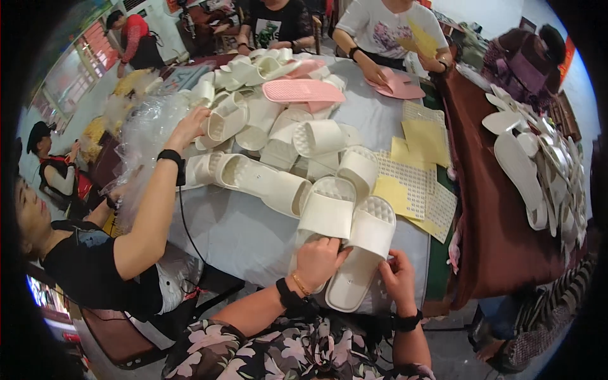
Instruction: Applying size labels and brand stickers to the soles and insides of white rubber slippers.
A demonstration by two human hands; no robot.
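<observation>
Two cream-white slide slippers lie side by side in front of me at the table's near edge, toes pointing away. My left hand [322, 261] is closed over the rear part of the left slipper [327, 212], its knuckles up and the thumb toward the other one. The left slipper's heel is mostly hidden under that hand. My right hand [399, 277] pinches the outer edge of the right slipper [351, 278], whose heel shows a small mark. Just beyond lies another white slipper [358, 170], part of a long heap of white slippers [253, 114].
A pink slipper [303, 91] tops the heap. Yellow and white sticker sheets [418, 183] lie right. A co-worker's hand [189, 126] reaches into the heap from the left, near clear plastic bags [142, 133]. Across, another person holds a pink slipper [399, 85]. More white slippers [522, 171] pile on brown cloth.
</observation>
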